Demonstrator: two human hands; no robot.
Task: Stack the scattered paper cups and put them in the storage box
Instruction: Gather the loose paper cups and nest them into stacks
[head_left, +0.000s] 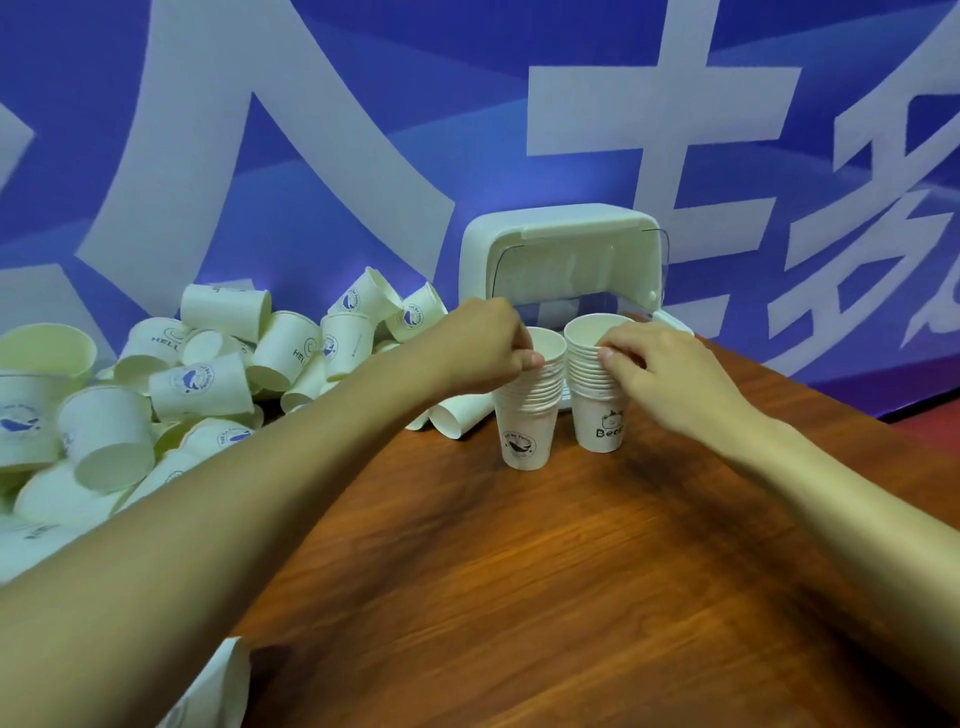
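Two stacks of white paper cups stand upright side by side on the wooden table. My left hand (480, 345) grips the rims near the top of the left stack (525, 421), which bears a round whale logo. My right hand (657, 371) holds the upper rims of the right stack (597, 415), printed with black letters. Just behind the stacks sits the white storage box (561, 260), its lid raised and its opening facing me. A large heap of loose paper cups (171, 395) fills the table's left side.
A blue banner with big white characters (311, 156) hangs close behind the table. One more cup (215, 691) lies at the near left edge. Bare wooden tabletop (519, 597) stretches in front of the stacks. The table's right edge (883, 415) runs diagonally.
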